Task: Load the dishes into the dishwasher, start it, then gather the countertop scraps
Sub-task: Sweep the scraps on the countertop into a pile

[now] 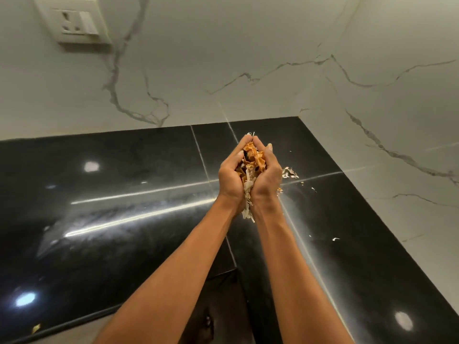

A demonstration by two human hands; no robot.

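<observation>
My left hand (229, 175) and my right hand (268, 175) are cupped together above the black countertop (124, 194), near its back right corner. Between the palms they hold a heap of orange and white vegetable scraps (250, 165). Some white strips hang out below the heels of both hands. A small clump of loose scraps (289, 173) lies on the counter just right of my right hand. A few tiny white bits (335, 239) are scattered further right and nearer to me.
White marble walls (248, 58) meet at the corner behind the counter. A wall socket (74, 23) sits at the upper left. The counter's front edge runs along the bottom left, with a small yellow scrap (36, 328) on the floor below it.
</observation>
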